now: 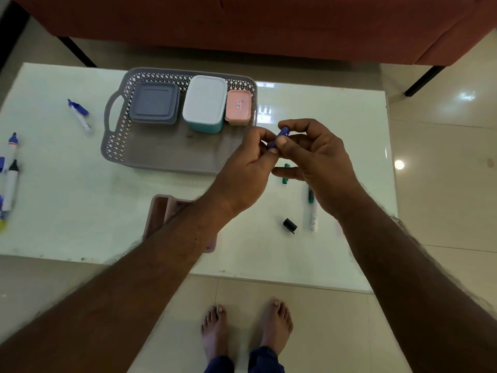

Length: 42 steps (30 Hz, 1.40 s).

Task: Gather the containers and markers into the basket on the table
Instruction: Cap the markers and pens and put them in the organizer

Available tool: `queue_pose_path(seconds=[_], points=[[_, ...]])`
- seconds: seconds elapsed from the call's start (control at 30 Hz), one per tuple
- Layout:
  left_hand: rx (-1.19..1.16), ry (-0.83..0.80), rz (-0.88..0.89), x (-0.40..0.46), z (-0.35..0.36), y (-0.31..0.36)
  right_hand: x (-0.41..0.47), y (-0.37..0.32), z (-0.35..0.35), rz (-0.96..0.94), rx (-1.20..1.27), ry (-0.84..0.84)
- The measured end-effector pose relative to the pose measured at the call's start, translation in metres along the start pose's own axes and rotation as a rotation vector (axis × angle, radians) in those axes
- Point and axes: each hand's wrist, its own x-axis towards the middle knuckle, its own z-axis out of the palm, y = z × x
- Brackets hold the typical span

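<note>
seen from above: both hands meeting at centre, left hand and right hand fingers pinching a small blue marker, probably light, rigid, smooth; best gripped mid-barrel. grey basket at 11 o'clock holding three lidded containers. loose markers at 9 and 4 o'clock on glossy pale worktop; tiled floor, red sofa beyond.

A home living room is being shown: a rust-red sofa on dark legs is standing beyond the hands, a low white glass-topped table is lying beneath them, and bare feet are being rested on glossy beige floor tiles nearer than the hands.
</note>
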Motion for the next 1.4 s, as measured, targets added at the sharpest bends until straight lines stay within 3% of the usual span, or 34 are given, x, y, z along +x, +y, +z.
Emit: queue_pose_path(seconds=[0.13,0.47,0.67,0.83,1.1,1.4], points=[[0.061,-0.017,0.038,-0.028,-0.035,-0.006,-0.002,0.0,0.031,-0.11,-0.158,-0.028],[0.434,0.35,-0.109,-0.092,-0.129,-0.057,-0.005,0.024,0.106,-0.232,-0.461,-0.118],[0.723,0.278,-0.096,-0.119,-0.139,-0.083,-0.016,0.034,0.102,-0.255,-0.51,-0.091],[0.716,0.23,-0.264,-0.138,-0.133,-0.1,-0.018,0.045,0.114,-0.265,-0.584,-0.095],[0.64,0.201,-0.242,-0.138,-0.13,-0.116,0.003,0.064,0.154,-0.308,-0.82,-0.231],[0.576,0.243,-0.237,-0.127,-0.128,-0.114,0.017,0.066,0.168,-0.276,-0.846,-0.3]])
